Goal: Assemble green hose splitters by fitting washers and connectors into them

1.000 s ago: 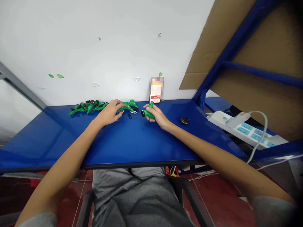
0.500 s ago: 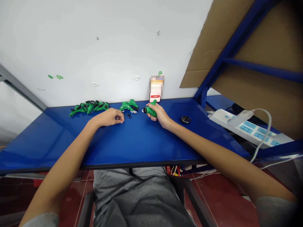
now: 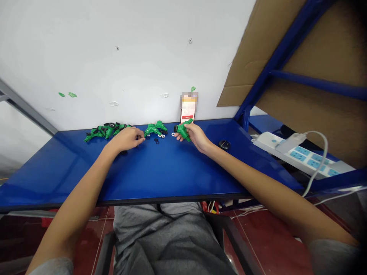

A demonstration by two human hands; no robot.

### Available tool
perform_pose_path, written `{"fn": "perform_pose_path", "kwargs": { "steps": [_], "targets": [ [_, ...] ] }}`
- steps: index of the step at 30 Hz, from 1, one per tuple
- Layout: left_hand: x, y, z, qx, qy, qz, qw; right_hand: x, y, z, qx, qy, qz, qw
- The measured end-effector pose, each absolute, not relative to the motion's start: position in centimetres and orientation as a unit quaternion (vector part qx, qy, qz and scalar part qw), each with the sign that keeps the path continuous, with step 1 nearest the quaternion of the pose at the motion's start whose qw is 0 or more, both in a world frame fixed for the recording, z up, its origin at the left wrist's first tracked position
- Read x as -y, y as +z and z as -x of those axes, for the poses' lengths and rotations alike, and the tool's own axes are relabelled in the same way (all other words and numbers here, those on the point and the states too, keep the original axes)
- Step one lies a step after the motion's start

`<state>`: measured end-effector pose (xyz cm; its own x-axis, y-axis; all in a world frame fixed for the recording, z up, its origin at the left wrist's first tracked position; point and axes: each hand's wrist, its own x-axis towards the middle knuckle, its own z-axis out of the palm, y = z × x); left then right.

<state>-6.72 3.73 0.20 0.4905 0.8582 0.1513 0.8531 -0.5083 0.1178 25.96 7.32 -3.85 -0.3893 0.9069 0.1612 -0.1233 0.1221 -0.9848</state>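
My right hand (image 3: 197,136) is closed around a green Y-shaped hose connector (image 3: 184,130), whose black-ringed end points left. It is held just above the blue table, in front of the phone. My left hand (image 3: 129,137) is low over the table, fingers bent, thumb and index tips a little apart with nothing visible between them. Some small dark pieces (image 3: 124,152) show partly from under it. To its right lie more green connectors (image 3: 155,128), white rings (image 3: 161,136) and small black rings (image 3: 156,141). A pile of green and black connectors (image 3: 106,130) lies behind it, partly hidden.
A phone (image 3: 187,110) leans on the white wall at the back of the blue table (image 3: 160,175). To the right are a black mouse (image 3: 224,144) and a white power strip (image 3: 301,154) with a cable. A blue frame (image 3: 283,49) and cardboard stand at the right.
My left hand has moved left and slightly back, away from the small black rings. My right hand has turned the green connector, so its branches show more.
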Motion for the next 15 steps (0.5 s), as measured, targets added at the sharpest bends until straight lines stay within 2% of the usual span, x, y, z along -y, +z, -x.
{"fn": "perform_pose_path", "kwargs": {
  "steps": [3, 5, 9, 11, 15],
  "targets": [
    [-3.6, 0.1, 6.2, -0.498, 0.154, -0.853, 0.008, -7.1, -3.9, -26.0, 0.653, 0.528, 0.312, 0.444],
    [-3.5, -0.1, 5.7, -0.491, 0.192, -0.849, 0.016, -6.7, -3.8, -26.1, 0.742, 0.427, 0.292, 0.426],
    [-3.4, -0.4, 5.3, -0.477, 0.187, -0.858, 0.035, -5.7, -3.7, -26.1, 0.916, 0.196, 0.198, 0.289],
    [-3.4, -0.5, 5.6, -0.464, 0.15, -0.871, 0.053, -5.3, -3.9, -25.9, 0.941, 0.149, 0.179, 0.244],
    [-3.8, -0.6, 6.4, -0.455, 0.134, -0.878, 0.069, -4.8, -4.6, -25.4, 0.952, 0.132, 0.181, 0.211]
  ]
}}
